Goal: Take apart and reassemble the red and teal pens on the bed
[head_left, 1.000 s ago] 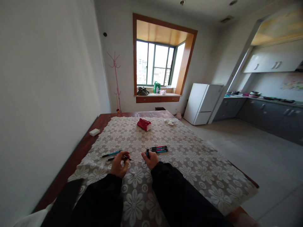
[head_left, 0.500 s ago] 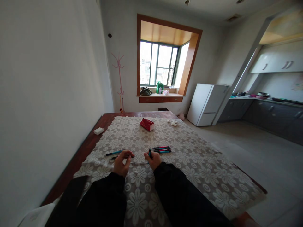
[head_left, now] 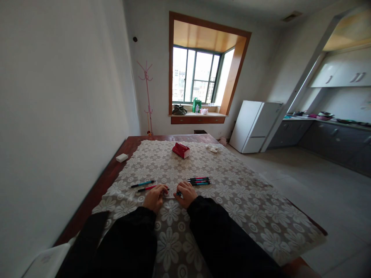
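Note:
Over the flowered tablecloth (head_left: pixel 171 251), my left hand (head_left: pixel 155 198) has its fingers closed on a small dark piece, too small to name. My right hand (head_left: pixel 186 194) is closed around a dark blue pen part, mostly hidden by the fingers. A thin pale rod (head_left: pixel 170 197) spans the gap between both hands. Left of my left hand lie a blue pen (head_left: pixel 143 184) and a red pen (head_left: pixel 146 189). Several red and blue pens (head_left: pixel 199 180) lie side by side just beyond my right hand.
A red packet (head_left: pixel 181 150) stands farther back on the cloth, with crumpled white tissue (head_left: pixel 213 148) to its right. A white box (head_left: pixel 122 157) sits at the table's left edge. A dark flat object (head_left: pixel 87 239) lies at the near left.
My right hand has turned palm-down, and the pen part that stood upright in it is now lower and mostly covered. My left hand has moved slightly right, and its fingers have come lower.

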`<action>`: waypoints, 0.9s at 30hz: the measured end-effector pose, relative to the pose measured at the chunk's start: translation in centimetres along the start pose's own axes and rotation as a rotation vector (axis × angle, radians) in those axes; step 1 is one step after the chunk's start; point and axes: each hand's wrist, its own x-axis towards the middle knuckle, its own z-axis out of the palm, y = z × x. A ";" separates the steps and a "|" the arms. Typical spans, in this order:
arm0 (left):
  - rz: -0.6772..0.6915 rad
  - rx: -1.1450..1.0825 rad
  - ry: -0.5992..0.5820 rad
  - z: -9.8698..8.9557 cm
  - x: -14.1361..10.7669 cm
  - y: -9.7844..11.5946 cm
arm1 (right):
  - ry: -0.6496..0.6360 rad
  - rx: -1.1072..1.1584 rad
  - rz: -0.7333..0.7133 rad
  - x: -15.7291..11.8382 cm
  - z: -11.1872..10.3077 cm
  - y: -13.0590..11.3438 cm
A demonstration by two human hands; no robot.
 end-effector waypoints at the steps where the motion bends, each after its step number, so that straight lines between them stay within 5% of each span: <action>1: -0.008 0.011 0.008 0.0 0.0 0.1 | -0.039 -0.044 -0.002 0.0 0.0 0.0; 9: -0.026 0.017 -0.010 -0.1 -0.2 0.4 | -0.165 -0.152 0.018 0.0 -0.2 -0.3; 27: -0.010 0.078 0.014 0.0 -0.3 0.3 | -0.213 -0.150 0.021 -0.1 -0.5 0.0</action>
